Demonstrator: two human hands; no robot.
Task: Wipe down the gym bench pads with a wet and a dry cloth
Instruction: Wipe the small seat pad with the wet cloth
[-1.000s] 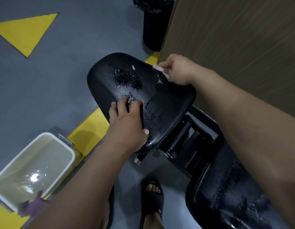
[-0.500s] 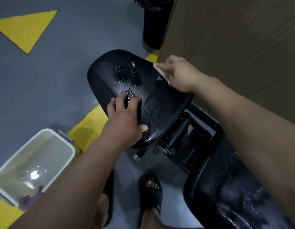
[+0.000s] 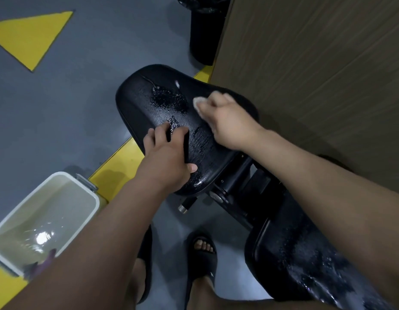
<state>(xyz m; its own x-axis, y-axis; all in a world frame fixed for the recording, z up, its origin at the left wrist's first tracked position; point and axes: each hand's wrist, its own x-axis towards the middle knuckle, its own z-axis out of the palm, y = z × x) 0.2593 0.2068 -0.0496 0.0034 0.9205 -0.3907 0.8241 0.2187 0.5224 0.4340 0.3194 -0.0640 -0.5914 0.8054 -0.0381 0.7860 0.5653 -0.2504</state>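
The black seat pad (image 3: 144, 101) is tilted and wet, with beads of water near its middle. My right hand (image 3: 225, 121) grips a small white cloth (image 3: 198, 101) and presses it on the pad's right half, just right of the wet patch. My left hand (image 3: 169, 157) rests flat on the pad's near left part, fingers spread and thumb out to the side, holding nothing that I can see. The long back pad (image 3: 317, 265) at the lower right is also wet and shiny.
A white bucket (image 3: 82, 182) of water stands on the floor at the lower left, a purple cloth (image 3: 41, 268) hanging on its near rim. A black bin (image 3: 205, 30) stands beyond the seat. A wooden wall (image 3: 305, 63) runs close along the right. My feet in black slides (image 3: 201, 253) are beside the bench frame.
My right hand has slid the white cloth from the pad's far right edge leftward toward its middle. My left hand has stayed on the pad.
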